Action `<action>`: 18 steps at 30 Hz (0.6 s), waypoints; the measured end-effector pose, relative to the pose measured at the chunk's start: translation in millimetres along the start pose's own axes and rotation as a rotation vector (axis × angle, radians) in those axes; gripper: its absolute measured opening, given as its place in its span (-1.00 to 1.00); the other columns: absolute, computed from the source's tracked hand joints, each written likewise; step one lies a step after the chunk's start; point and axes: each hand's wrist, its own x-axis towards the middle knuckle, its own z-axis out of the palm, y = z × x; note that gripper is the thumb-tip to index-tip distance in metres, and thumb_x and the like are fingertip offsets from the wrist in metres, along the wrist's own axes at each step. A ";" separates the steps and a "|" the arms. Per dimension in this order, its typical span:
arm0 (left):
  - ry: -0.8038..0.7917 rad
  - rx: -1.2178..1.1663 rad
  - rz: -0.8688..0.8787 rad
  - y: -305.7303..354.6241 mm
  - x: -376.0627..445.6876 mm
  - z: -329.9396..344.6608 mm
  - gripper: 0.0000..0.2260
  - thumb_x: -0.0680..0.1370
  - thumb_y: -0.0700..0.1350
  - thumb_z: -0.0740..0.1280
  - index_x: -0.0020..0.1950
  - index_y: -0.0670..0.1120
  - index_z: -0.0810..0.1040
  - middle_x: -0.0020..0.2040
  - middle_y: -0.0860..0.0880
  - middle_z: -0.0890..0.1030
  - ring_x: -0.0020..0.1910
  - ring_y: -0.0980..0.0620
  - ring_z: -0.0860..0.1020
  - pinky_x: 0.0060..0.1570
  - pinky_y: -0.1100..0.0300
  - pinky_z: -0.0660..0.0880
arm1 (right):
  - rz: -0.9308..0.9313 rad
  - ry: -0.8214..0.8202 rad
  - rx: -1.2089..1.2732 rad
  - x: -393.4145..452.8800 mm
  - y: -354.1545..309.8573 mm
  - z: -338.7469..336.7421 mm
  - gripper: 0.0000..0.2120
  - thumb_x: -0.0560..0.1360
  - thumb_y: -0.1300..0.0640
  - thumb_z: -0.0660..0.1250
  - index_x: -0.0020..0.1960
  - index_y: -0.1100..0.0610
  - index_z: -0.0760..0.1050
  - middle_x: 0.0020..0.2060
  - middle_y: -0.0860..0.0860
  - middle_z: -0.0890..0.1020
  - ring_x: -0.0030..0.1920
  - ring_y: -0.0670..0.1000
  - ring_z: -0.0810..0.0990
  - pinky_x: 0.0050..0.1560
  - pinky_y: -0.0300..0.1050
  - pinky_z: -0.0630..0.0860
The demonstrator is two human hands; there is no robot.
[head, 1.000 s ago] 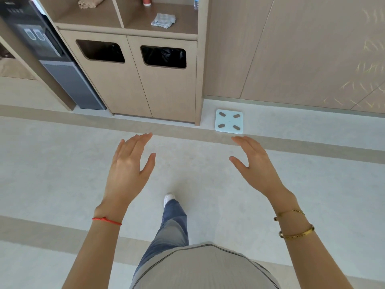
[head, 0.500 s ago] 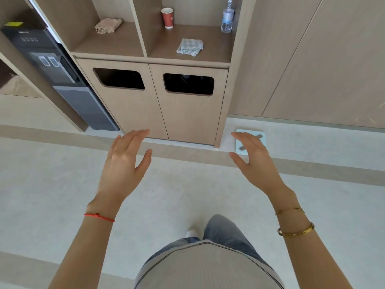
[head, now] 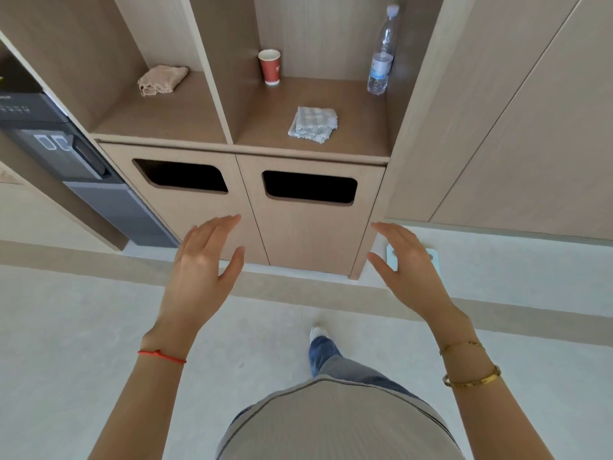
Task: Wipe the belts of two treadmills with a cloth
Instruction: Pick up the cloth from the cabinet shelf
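Cloth [head: 313,124], pale and checked, lies folded on the right shelf [head: 358,134] of the far cabinet, in front of a red cup [head: 270,68] and left of a water bottle [head: 381,58]. Our left hand [head: 202,270] and right hand [head: 411,270] hang in the air well short of it, fingers straight and relaxed, palms facing each other, holding and touching nothing. We see a tan rag [head: 161,79] on the left shelf.

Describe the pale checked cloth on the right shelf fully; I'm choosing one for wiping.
The pale grey-and-white checked cloth lies folded into a rough square, flat on the brown wooden shelf of the right compartment. Its edges look scalloped or frilly, the fabric soft and woven. Nothing touches it; the red paper cup and clear plastic water bottle stand apart behind it.
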 end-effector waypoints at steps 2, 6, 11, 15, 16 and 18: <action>0.022 0.004 0.016 -8.2 40.4 5.0 -0.60 0.59 -0.20 0.34 0.42 -0.20 0.45 0.32 -0.15 0.54 0.32 -0.15 0.48 0.35 -0.21 0.38 | -0.023 0.009 -0.012 43.3 0.9 -5.3 -0.54 0.58 0.08 0.30 0.46 0.10 0.35 0.38 0.01 0.45 0.41 0.04 0.35 0.44 0.01 0.30; 0.073 0.007 0.028 -24.2 118.3 18.0 -0.61 0.58 -0.20 0.34 0.41 -0.20 0.46 0.31 -0.16 0.54 0.31 -0.17 0.49 0.32 -0.19 0.42 | -0.080 0.036 -0.036 133.1 -0.4 -16.9 -0.55 0.59 0.10 0.30 0.46 0.10 0.35 0.37 0.02 0.45 0.41 0.03 0.35 0.44 -0.06 0.27; 0.081 -0.012 0.015 -47.4 198.1 43.0 -0.63 0.60 -0.17 0.33 0.41 -0.18 0.46 0.31 -0.14 0.54 0.30 -0.15 0.49 0.30 -0.16 0.44 | -0.090 0.047 -0.024 221.8 -4.6 -16.9 -0.57 0.59 0.11 0.29 0.44 0.11 0.37 0.33 0.04 0.47 0.36 0.03 0.40 0.41 -0.06 0.32; 0.055 -0.010 0.052 -72.6 250.8 69.0 -0.63 0.60 -0.15 0.31 0.39 -0.18 0.46 0.29 -0.14 0.54 0.27 -0.15 0.50 0.28 -0.12 0.46 | -0.045 0.054 -0.004 267.4 0.0 0.3 -0.58 0.58 0.14 0.30 0.42 0.11 0.39 0.32 0.06 0.48 0.36 0.07 0.40 0.39 0.02 0.35; 0.050 -0.007 0.052 -79.3 263.0 75.9 -0.62 0.59 -0.17 0.33 0.40 -0.18 0.46 0.29 -0.14 0.54 0.28 -0.15 0.49 0.31 -0.09 0.44 | -0.028 0.052 -0.006 277.2 2.2 6.2 -0.58 0.58 0.13 0.30 0.42 0.11 0.39 0.31 0.06 0.49 0.35 0.08 0.41 0.38 0.04 0.36; 0.030 -0.010 0.045 -92.9 286.5 88.9 -0.59 0.57 -0.17 0.35 0.42 -0.17 0.45 0.30 -0.15 0.53 0.31 -0.14 0.48 0.34 -0.02 0.42 | 0.009 0.046 -0.020 297.0 7.7 19.4 -0.59 0.57 0.12 0.32 0.41 0.11 0.40 0.29 0.07 0.50 0.33 0.10 0.43 0.35 0.06 0.38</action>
